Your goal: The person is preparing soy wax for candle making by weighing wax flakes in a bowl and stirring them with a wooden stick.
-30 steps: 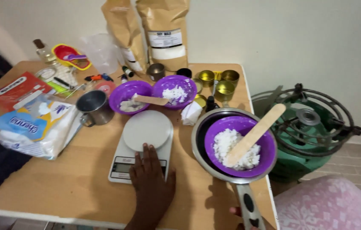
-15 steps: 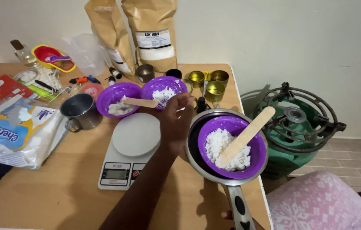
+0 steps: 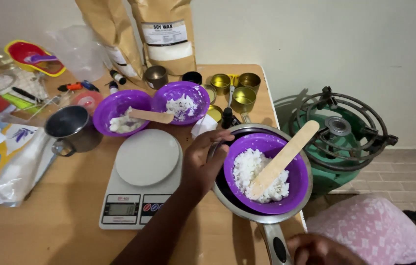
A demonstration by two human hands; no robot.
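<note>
**Left hand on bowl rim, right hand at pan handle**

We find the left hand [image 3: 203, 164] at the near-left edge of the purple bowl [image 3: 266, 172], its fingers [image 3: 218, 139] curled closed over the rim. The bowl sits inside a metal saucepan [image 3: 237, 206] at the right end of the wooden counter [image 3: 36, 230]. It holds white flaky wax, and a flat wooden stick [image 3: 282, 158] leans in it, its upper end jutting past the pan's far-right rim.

The right hand [image 3: 316, 249] is at the bottom edge of the view, against the pan handle [image 3: 275, 245]. We cannot tell whether its fingers are closed on it.

Just left of the pan stands a white kitchen scale [image 3: 142, 179] with a bare round plate. Behind it are two more purple bowls [image 3: 151, 103] with white wax, a second stick lying across them. A steel mug [image 3: 70, 128] stands to their left, small gold tins [image 3: 237, 88] to their right, and brown paper bags [image 3: 142, 34] along the wall. A green gas burner [image 3: 338, 142] stands on the floor beside the counter.
</note>
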